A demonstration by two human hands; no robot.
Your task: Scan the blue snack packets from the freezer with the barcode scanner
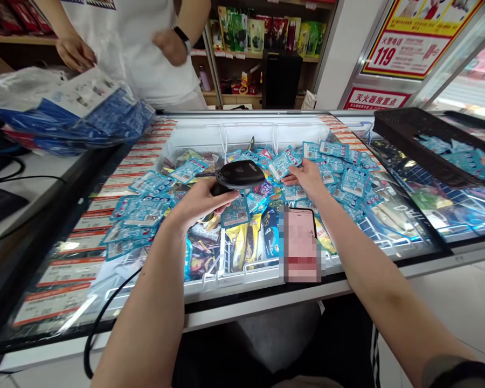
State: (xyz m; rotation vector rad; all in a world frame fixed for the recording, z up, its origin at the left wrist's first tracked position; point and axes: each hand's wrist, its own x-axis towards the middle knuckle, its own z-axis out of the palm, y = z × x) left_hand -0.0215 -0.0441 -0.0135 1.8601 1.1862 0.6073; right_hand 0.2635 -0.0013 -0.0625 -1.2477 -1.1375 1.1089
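Observation:
My left hand (pixel 202 202) is wrapped round the handle of a black barcode scanner (pixel 242 173), its head raised over the freezer's glass top (pixel 210 302). A black cable trails down on the left. In my right hand (pixel 307 179), fingers pinch a small blue packet (pixel 283 163) with a barcode label. Beneath the scanner lies another blue packet (pixel 235 213). More blue packets are strewn in a left heap (pixel 145 207) and a right heap (pixel 350 180) on the glass. A phone (pixel 300 242) with a lit pink screen rests near the front edge, between my forearms.
A co-worker in a white shirt (pixel 133 48) stands across the freezer by a pile of blue-and-white bags (pixel 81 108). At the right, a dark basket (pixel 412 141) holds more blue packets. Ice creams (pixel 246 242) show through the glass. Shelves (pixel 262 55) stand behind.

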